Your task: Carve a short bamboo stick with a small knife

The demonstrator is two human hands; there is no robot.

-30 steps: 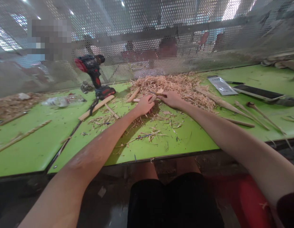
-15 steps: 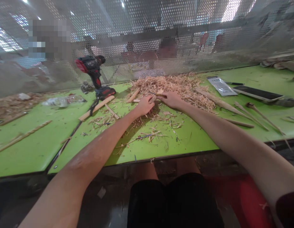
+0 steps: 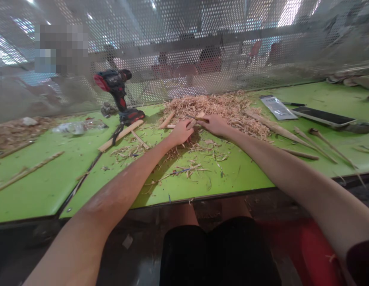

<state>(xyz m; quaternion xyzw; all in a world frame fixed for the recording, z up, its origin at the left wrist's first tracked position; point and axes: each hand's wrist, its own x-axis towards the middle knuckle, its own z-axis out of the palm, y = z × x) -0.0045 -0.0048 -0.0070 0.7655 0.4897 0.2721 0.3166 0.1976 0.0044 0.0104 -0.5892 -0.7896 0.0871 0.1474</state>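
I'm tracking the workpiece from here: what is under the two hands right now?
A wooden stick pokes out from under the left hand, and a thin knife-like tool from the right hand. Loose shavings lie below. The gripped middle is covered.

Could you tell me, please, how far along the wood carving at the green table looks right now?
Done: a big pile of shavings lies behind the hands, and several carved, tapered sticks rest to the right. In hand: the left hand grips a wooden piece while the right hand holds a thin tool against it. Left: plain sticks beside the drill look uncarved, so probably more remains.
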